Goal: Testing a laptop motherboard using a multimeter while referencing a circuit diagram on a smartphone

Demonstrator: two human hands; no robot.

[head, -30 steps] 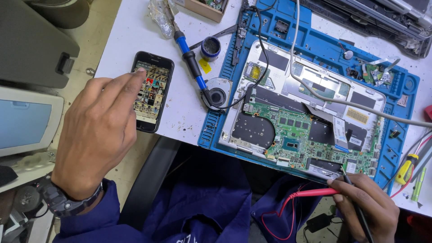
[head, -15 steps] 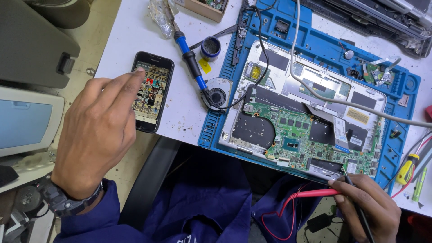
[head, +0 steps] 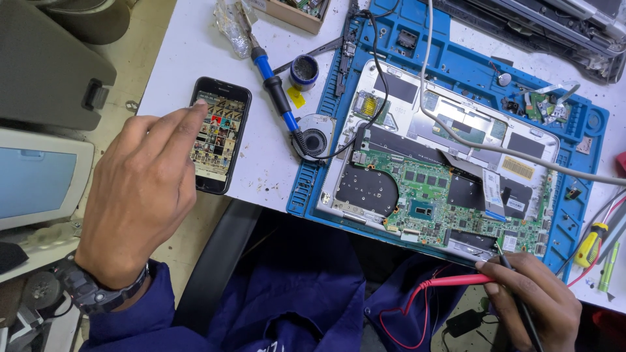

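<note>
Left hand [head: 140, 195] hovers over the phone [head: 218, 135] lying flat at the worktop [head: 189, 58] near-left edge, fingers released, index tip on the screen. Right of it, opened laptop [head: 443, 176] sits on a blue mat [head: 469, 58]. Right hand [head: 531, 300] fingers pinch red and black probes [head: 456, 281], tips by the board's near edge.

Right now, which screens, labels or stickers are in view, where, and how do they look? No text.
Black smartphone: on the white table, left of the blue mat; lit screen, grid of small colourful pictures; left hand fingertip on it.
Grey monitor: far left edge; pale blue glowing screen.
Yellow rectangular label: inside the opened laptop, right part.
Small yellow sticker: on the table under the round tin.
Right hand: holds red and black probes.
</note>
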